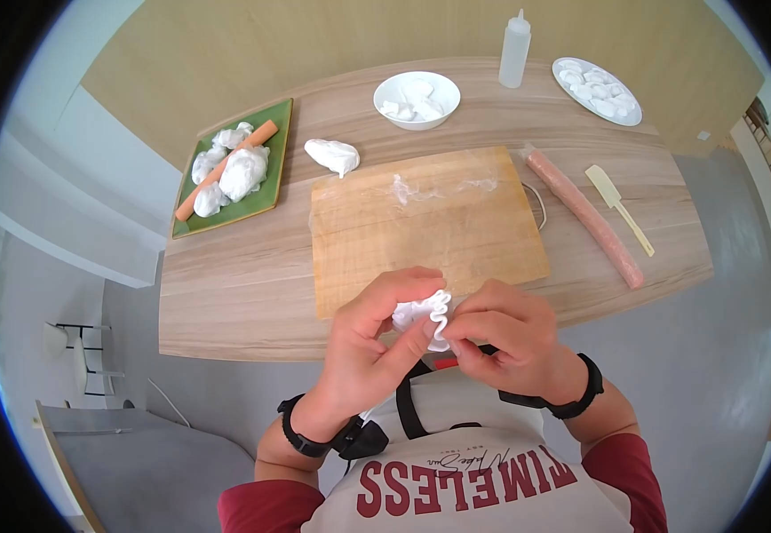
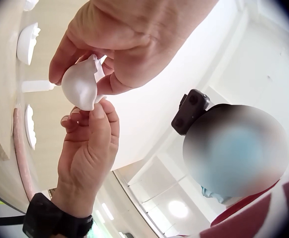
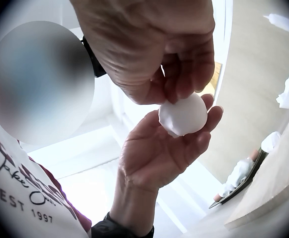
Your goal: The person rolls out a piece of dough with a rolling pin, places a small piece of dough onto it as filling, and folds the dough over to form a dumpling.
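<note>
Above the table's front edge, a small white piece with a wavy, pleated rim (image 1: pixel 439 313) is held up between both hands. The left hand (image 1: pixel 370 342) holds it from the left, thumb at the pleats. From the right, the right hand (image 1: pixel 512 336) pinches the rim between thumb and fingertips. The left wrist view shows the piece's smooth round underside (image 2: pixel 80 85), with the left hand (image 2: pixel 129 44) above and the right hand (image 2: pixel 87 153) below. In the right wrist view the white piece (image 3: pixel 183 116) sits in the left hand's fingers (image 3: pixel 159 153), the right hand (image 3: pixel 154 44) over it.
A wooden board (image 1: pixel 430 231) bears scraps of clear film. Around it are a white wrapped lump (image 1: pixel 333 155), a green tray (image 1: pixel 266 191) with bagged lumps and an orange stick, a white bowl (image 1: pixel 417 121), a squeeze bottle (image 1: pixel 514 55), a white plate (image 1: pixel 636 117), a pink roll (image 1: pixel 585 213) and a spatula (image 1: pixel 618 206).
</note>
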Motion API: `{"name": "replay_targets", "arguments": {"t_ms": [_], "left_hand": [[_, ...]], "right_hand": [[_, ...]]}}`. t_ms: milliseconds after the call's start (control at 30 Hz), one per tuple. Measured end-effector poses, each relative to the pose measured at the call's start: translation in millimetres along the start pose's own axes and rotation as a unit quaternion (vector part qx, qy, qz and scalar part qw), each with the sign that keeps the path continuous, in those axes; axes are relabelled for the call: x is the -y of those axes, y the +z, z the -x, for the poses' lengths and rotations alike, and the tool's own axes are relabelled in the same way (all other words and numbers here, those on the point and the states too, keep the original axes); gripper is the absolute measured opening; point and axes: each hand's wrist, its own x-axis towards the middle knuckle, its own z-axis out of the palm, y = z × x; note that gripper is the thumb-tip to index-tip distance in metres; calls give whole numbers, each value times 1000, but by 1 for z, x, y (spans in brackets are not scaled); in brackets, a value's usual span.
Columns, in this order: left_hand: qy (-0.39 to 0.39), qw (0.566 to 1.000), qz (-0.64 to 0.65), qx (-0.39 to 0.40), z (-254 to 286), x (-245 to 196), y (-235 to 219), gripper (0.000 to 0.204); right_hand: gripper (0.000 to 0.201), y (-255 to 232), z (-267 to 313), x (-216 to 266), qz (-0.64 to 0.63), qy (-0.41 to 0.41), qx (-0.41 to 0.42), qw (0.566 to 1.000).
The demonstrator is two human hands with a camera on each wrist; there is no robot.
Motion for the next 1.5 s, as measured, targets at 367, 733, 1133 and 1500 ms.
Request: {"name": "replay_targets", "arguments": {"t_ms": [367,733,1133,1500], "left_hand": [[-76,994,78,23,1,-1,-3,42],[-120,977,173,-27,-2,-2,4,36],[-42,997,49,-46,3,6,6,22],[29,994,-104,-9,3,-4,5,20]], "right_hand": [[19,-9,-1,0,-63,74,31,995],[25,1,15,-8,-89,125,-27,988],[23,2,11,-8,-84,122,-51,988],[18,-10,-2,-11,-74,15,43,996]]}}
